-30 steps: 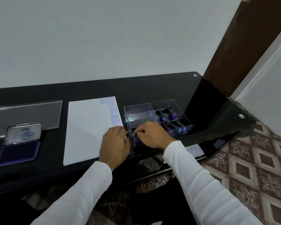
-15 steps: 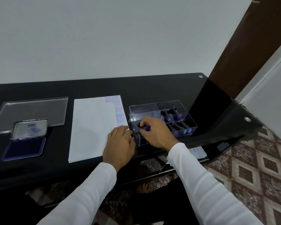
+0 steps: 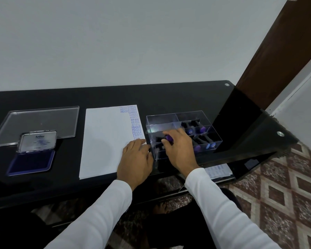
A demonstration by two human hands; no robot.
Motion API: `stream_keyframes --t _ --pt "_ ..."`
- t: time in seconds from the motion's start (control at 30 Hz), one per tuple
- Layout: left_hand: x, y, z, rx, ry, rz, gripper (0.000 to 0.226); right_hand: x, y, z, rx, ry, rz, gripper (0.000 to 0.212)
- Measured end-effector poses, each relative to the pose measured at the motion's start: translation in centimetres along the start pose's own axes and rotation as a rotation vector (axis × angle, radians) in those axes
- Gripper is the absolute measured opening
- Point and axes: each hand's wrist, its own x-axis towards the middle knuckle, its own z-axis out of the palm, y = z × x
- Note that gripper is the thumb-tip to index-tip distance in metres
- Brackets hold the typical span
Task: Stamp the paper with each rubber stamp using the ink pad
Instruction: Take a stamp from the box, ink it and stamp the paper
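Now right hand (image 3: 180,148) reaches into near left compartment of clear box (image 3: 212,131), fingers curled round rubber stamp (image 3: 166,138) with purple end; left hand (image 3: 136,161) lies flat, fingers relaxed, on lower right corner of paper (image 3: 104,141), just beside box; open ink pad (image 3: 32,159) sits far left on black tabletop (image 3: 169,97), well apart from hands; more stamps lie in right compartments
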Motion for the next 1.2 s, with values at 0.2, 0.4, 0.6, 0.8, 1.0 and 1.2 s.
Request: stream_keyframes --t 0.2,0.4,0.6,0.8,1.0,1.2 --pt "0.3 0.3 -0.4 -0.031 -0.037 -0.027 0.027 0.1 -0.2 -0.4 0.011 -0.012 0.015 0.030" --pt "0.8 0.2 -2.1 -0.062 -0.062 -0.010 0.034 -0.1 -1.3 -0.5 0.015 0.033 0.013 0.029" --pt "1.1 -1.1 -4.9 -0.026 -0.037 -0.089 0.045 -0.2 -4.5 0.0 0.042 0.146 -0.024 0.023" --pt "0.3 -4.6 -8.0 -0.002 -0.006 -0.176 0.048 -0.1 -8.9 1.4 0.070 0.147 -0.090 0.024" --pt "-2.0 -9.2 -11.3 0.034 0.057 -0.217 0.044 -0.4 -13.4 4.6 0.089 0.056 -0.150 0.028" --pt "-4.3 -13.3 -14.9 0.070 0.086 -0.310 0.043 -1.0 -17.6 8.1 0.135 -0.053 -0.197 0.030"
